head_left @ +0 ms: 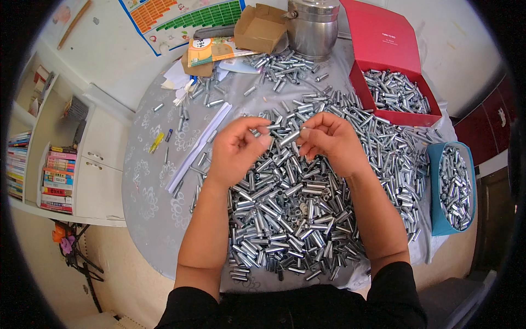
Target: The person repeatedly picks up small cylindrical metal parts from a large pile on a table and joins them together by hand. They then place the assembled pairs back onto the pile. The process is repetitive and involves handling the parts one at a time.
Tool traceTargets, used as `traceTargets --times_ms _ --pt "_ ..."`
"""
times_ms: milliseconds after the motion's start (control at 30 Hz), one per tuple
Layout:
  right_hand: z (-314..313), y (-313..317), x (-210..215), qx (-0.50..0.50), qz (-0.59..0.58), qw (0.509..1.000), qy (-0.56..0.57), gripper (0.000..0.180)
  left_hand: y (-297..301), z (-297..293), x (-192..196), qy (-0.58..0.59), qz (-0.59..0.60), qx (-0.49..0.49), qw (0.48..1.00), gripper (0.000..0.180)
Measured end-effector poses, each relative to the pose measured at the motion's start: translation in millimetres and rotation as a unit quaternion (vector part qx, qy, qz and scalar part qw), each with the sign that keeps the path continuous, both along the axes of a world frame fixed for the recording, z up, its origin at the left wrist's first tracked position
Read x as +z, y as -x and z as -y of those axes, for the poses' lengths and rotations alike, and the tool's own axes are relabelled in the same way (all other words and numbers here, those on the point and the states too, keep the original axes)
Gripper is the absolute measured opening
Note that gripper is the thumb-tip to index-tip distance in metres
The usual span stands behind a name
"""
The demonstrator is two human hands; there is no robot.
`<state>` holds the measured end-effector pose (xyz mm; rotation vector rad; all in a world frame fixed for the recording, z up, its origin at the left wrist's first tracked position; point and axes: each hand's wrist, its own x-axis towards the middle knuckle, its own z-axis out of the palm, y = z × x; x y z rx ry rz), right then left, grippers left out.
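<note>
My left hand (236, 149) and my right hand (329, 140) meet above a large heap of small silver metal tubes (296, 214) spread over a round table with a grey patterned cloth (148, 186). Between the fingertips of both hands is one short silver tube (289, 138), held at a slant. My right thumb and forefinger pinch its upper end, and my left fingertips close on its lower end. Both forearms come up from the lower edge over the heap.
A red open box (395, 118) at the back right holds more tubes, as does a blue box (435, 189) at the right edge. A steel pot (312, 27), a brown carton (260, 27), papers and a white strip (200, 145) lie behind. Shelves with books (55, 178) stand left.
</note>
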<state>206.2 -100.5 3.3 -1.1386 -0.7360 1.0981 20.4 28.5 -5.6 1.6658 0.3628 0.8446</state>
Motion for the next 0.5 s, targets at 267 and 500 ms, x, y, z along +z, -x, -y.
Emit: traceTargets --times_ms 267,500 --pt "-0.5 -1.3 -2.6 0.006 -0.049 0.999 0.003 0.012 -4.8 6.3 -4.9 -0.073 -0.097 0.011 0.993 0.023" --pt "-1.8 5.0 1.2 -0.015 0.038 0.999 -0.036 0.016 -6.6 8.1 -4.0 0.047 -0.048 0.008 0.998 0.019"
